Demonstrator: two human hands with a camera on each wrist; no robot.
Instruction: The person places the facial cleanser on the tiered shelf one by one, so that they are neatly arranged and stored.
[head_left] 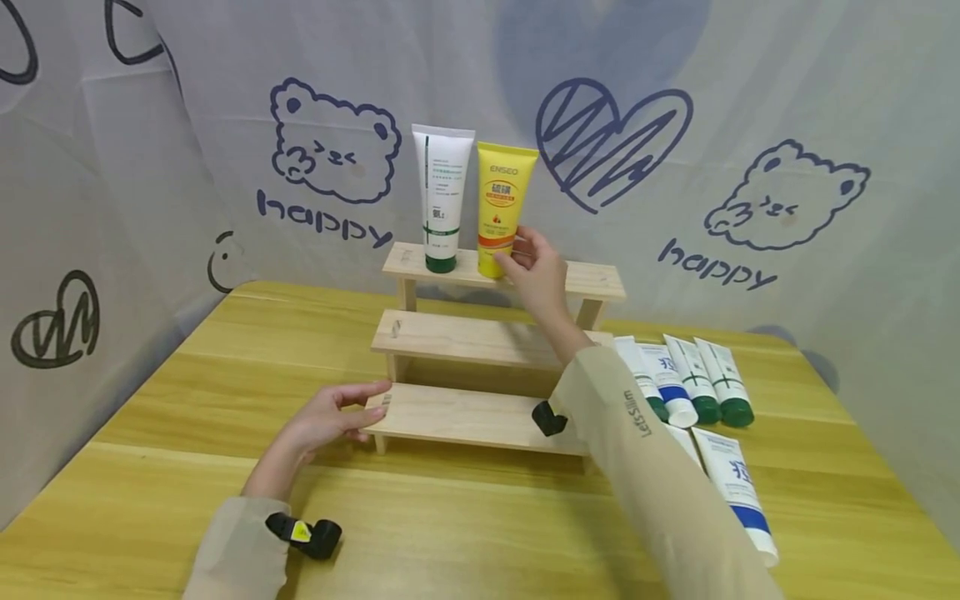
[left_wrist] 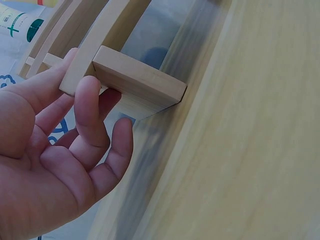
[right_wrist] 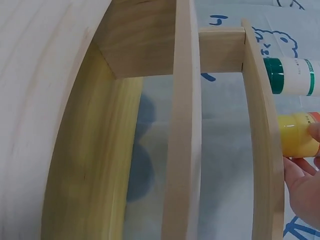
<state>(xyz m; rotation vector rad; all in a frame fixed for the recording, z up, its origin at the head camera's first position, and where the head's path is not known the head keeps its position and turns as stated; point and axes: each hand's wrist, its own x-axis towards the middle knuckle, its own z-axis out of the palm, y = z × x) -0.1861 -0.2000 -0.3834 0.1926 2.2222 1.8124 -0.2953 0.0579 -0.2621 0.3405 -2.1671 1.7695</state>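
Note:
On the top tier of a three-step wooden display rack [head_left: 465, 412], a yellow squeeze tube [head_left: 506, 187] stands upright on its cap. My right hand [head_left: 546, 283] pinches that tube low down, thumb in front and fingers at its right side; the right wrist view catches only part of the hand [right_wrist: 306, 192] beside the yellow cap. Left of it, slightly apart, stands a white tube [head_left: 446, 179] with a green cap. My left hand [head_left: 326, 419] grips the left end of the lowest step, seen closer in the left wrist view with fingertips against the board end [left_wrist: 80, 67].
Right of the rack, several white tubes with green or blue-and-white ends lie on the wood-grain table [head_left: 315, 333], among them a blue-banded tube [head_left: 735, 487] near the front. A patterned cloth [head_left: 465, 58] hangs behind the table.

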